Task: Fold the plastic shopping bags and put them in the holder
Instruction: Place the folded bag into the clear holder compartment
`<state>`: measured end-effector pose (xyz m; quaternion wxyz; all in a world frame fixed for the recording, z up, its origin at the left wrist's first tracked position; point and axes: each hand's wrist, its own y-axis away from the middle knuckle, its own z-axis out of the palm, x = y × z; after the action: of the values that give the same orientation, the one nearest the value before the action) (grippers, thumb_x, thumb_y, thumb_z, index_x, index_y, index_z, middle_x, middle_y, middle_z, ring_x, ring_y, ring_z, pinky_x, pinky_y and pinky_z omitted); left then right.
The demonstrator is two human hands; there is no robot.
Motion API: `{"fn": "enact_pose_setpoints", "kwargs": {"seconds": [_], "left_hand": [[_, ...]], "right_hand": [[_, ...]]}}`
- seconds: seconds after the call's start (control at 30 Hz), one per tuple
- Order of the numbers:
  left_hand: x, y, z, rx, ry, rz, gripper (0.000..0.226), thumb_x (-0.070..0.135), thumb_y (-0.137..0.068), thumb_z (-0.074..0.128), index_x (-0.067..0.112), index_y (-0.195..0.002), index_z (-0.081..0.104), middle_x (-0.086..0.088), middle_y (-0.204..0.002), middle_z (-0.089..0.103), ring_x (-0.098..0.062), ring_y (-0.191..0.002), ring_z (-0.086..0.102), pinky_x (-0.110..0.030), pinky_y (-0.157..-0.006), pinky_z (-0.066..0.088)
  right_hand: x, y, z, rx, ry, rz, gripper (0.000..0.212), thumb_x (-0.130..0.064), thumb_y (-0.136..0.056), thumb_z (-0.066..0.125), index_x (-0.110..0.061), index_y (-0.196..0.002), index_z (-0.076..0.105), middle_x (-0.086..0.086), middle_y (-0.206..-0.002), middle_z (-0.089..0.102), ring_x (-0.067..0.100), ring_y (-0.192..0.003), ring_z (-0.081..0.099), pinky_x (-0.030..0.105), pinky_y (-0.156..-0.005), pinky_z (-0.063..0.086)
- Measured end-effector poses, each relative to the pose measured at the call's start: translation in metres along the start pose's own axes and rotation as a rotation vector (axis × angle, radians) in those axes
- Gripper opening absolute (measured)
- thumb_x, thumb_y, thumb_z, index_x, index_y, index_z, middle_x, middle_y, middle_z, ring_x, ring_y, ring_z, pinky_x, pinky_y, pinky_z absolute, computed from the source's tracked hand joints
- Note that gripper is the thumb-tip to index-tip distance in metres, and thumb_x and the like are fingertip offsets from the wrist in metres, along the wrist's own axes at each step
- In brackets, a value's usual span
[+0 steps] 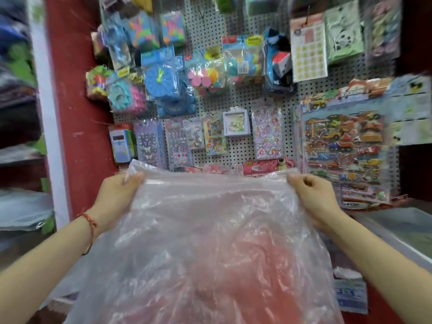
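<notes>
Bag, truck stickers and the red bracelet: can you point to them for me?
Bag (210,230), head view, middle of the crinkly clear plastic.
Truck stickers (343,146), head view, middle of the sheet.
Bracelet (92,224), head view, red string on the left wrist.

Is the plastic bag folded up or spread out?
Spread out. The left hand and right hand each grip a top corner of the plastic bag, stretching it wide so it hangs as one crinkled sheet.

A plastic bag before the pegboard
</notes>
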<state>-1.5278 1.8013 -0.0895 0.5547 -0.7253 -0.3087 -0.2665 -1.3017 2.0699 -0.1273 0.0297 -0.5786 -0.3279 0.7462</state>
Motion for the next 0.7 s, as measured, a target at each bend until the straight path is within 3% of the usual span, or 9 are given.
{"fn": "enact_pose_setpoints", "kwargs": {"seconds": [0.1, 0.2, 0.23, 0.33, 0.43, 0.47, 0.57, 0.63, 0.7], "left_hand": [[-0.013, 0.007, 0.0, -0.166, 0.176, -0.15, 0.035, 0.038, -0.089, 0.055, 0.004, -0.081, 0.058, -0.013, -0.079, 0.057, -0.021, -0.071, 0.049, -0.028, -0.061, 0.039], [-0.027, 0.011, 0.008, -0.215, 0.364, -0.268, 0.027, 0.03, -0.092, 0.055, 0.007, -0.103, 0.065, -0.008, -0.114, 0.064, -0.017, -0.095, 0.062, -0.031, -0.085, 0.048], [-0.031, 0.012, 0.011, -0.209, 0.415, -0.283, 0.025, 0.027, -0.094, 0.054, 0.007, -0.104, 0.065, -0.007, -0.113, 0.064, -0.011, -0.091, 0.065, -0.024, -0.081, 0.051], [-0.038, 0.021, 0.024, -0.224, 0.505, -0.298, 0.022, 0.021, -0.097, 0.046, 0.01, -0.095, 0.064, 0.0, -0.084, 0.068, -0.006, -0.069, 0.065, -0.01, -0.054, 0.05], [-0.041, 0.028, 0.033, -0.229, 0.52, -0.284, 0.026, 0.02, -0.099, 0.039, 0.012, -0.09, 0.062, -0.001, -0.084, 0.062, -0.008, -0.074, 0.059, -0.01, -0.054, 0.05], [-0.041, 0.03, 0.036, -0.231, 0.518, -0.276, 0.027, 0.02, -0.099, 0.039, 0.013, -0.088, 0.062, -0.001, -0.083, 0.062, -0.009, -0.074, 0.059, -0.015, -0.057, 0.051], [-0.045, 0.033, 0.043, -0.249, 0.51, -0.278, 0.026, 0.021, -0.099, 0.04, 0.015, -0.088, 0.063, 0.001, -0.076, 0.068, -0.013, -0.075, 0.058, -0.025, -0.064, 0.049], [-0.048, 0.036, 0.047, -0.249, 0.472, -0.272, 0.025, 0.023, -0.098, 0.042, 0.018, -0.088, 0.064, 0.008, -0.072, 0.072, -0.008, -0.072, 0.063, -0.025, -0.067, 0.05], [-0.055, 0.041, 0.05, -0.289, 0.433, -0.27, 0.026, 0.024, -0.097, 0.043, 0.017, -0.09, 0.066, 0.002, -0.085, 0.074, -0.012, -0.076, 0.067, -0.029, -0.076, 0.053]], "right_hand": [[0.005, 0.0, -0.004, -0.016, 0.053, -0.062, 0.023, -0.019, -0.091, 0.06, -0.007, -0.071, 0.057, -0.001, -0.058, 0.045, 0.007, -0.05, 0.039, 0.019, -0.049, 0.034], [0.011, -0.003, -0.008, -0.047, 0.074, -0.049, 0.014, -0.026, -0.091, 0.06, -0.014, -0.093, 0.064, 0.003, -0.088, 0.065, 0.022, -0.081, 0.061, 0.039, -0.076, 0.052], [0.013, -0.005, -0.01, -0.039, 0.084, -0.032, 0.014, -0.029, -0.09, 0.059, -0.016, -0.093, 0.065, 0.004, -0.094, 0.067, 0.026, -0.089, 0.062, 0.045, -0.085, 0.051], [0.014, -0.005, -0.017, -0.058, -0.01, 0.088, 0.022, -0.037, -0.083, 0.067, -0.019, -0.072, 0.07, 0.009, -0.086, 0.068, 0.029, -0.087, 0.062, 0.049, -0.087, 0.048], [0.015, -0.01, -0.022, -0.147, -0.094, 0.251, 0.057, -0.058, -0.056, 0.079, -0.012, -0.089, 0.074, 0.008, -0.096, 0.072, 0.029, -0.098, 0.065, 0.048, -0.095, 0.047], [0.014, -0.011, -0.023, -0.158, -0.108, 0.274, 0.054, -0.053, -0.059, 0.079, -0.01, -0.09, 0.073, 0.01, -0.094, 0.073, 0.029, -0.095, 0.066, 0.048, -0.095, 0.048], [0.017, -0.018, -0.025, -0.06, -0.134, 0.285, 0.005, -0.013, -0.083, 0.068, -0.009, -0.081, 0.07, 0.014, -0.086, 0.07, 0.029, -0.085, 0.063, 0.05, -0.094, 0.048], [0.024, -0.021, -0.027, 0.04, -0.153, 0.277, 0.005, -0.009, -0.083, 0.067, -0.01, -0.081, 0.071, 0.016, -0.09, 0.069, 0.029, -0.087, 0.061, 0.052, -0.094, 0.049], [0.029, -0.019, -0.027, 0.14, -0.154, 0.238, 0.007, -0.011, -0.085, 0.066, -0.009, -0.089, 0.071, 0.012, -0.089, 0.068, 0.027, -0.089, 0.061, 0.046, -0.094, 0.05]]}}
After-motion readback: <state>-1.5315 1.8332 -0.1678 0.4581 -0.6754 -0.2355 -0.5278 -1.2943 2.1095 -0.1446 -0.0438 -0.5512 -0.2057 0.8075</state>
